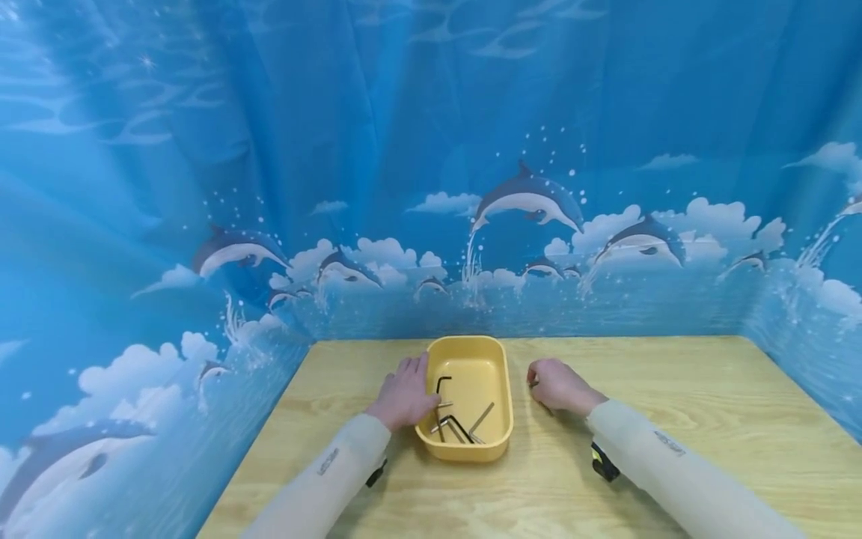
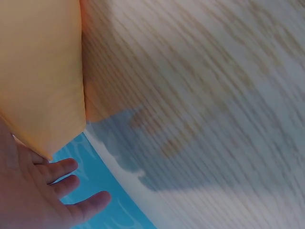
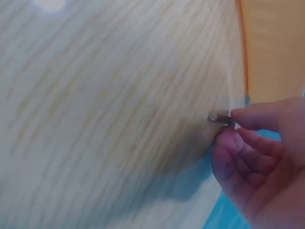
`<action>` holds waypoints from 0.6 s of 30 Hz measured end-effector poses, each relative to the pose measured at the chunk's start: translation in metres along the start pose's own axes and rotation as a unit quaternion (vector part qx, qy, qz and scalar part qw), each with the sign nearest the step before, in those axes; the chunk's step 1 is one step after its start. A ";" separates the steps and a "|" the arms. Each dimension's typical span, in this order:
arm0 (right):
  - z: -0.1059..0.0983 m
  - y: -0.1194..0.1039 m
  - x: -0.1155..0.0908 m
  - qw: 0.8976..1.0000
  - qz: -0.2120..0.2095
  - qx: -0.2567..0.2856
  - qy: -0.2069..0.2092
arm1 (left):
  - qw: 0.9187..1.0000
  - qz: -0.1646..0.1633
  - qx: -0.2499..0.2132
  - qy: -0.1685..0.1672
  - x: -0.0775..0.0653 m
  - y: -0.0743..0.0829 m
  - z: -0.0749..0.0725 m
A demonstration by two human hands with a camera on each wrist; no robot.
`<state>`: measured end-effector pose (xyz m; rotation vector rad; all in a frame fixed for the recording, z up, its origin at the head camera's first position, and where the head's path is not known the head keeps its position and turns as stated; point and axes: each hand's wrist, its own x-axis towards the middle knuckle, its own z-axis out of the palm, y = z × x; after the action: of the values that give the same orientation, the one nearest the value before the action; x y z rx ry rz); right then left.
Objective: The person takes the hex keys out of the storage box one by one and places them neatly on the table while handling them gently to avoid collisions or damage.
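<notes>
Black and silvery L-shaped metal hex keys (image 1: 461, 429) already lie in the smooth, round-cornered yellow plastic tray (image 1: 474, 385) on the wood-grained worktop (image 1: 673, 404). The left hand (image 1: 402, 394) rests against the tray, fingers loosely extended; the right hand (image 1: 562, 385) pinches a grey metal rod (image 3: 219, 118), seemingly the only one left outside. Behind hangs blue dolphin-printed sheeting (image 1: 417, 112).

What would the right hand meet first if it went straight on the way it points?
Probably the yellow tray: the right hand points toward its right wall, near the far end. Hand height is unclear, so it might clear the rim.
</notes>
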<state>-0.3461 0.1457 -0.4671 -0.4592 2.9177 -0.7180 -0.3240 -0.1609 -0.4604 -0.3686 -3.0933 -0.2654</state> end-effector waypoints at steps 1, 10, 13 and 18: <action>-0.002 0.000 -0.001 1.000 -0.002 -0.003 0.002 | 1.000 0.000 -0.002 0.001 0.000 0.000 0.000; -0.010 0.004 -0.006 0.999 0.025 -0.012 -0.027 | 1.000 -0.001 -0.006 -0.001 0.002 0.002 -0.004; -0.008 0.002 -0.004 0.999 0.020 -0.024 -0.035 | 1.000 -0.005 -0.004 -0.006 0.001 0.001 -0.004; -0.005 -0.002 0.002 0.998 0.011 -0.038 -0.039 | 1.000 -0.009 -0.002 -0.012 0.001 0.000 -0.003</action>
<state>-0.3481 0.1458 -0.4616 -0.4516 2.8807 -0.5750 -0.3248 -0.1612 -0.4569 -0.3460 -3.1221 -0.2681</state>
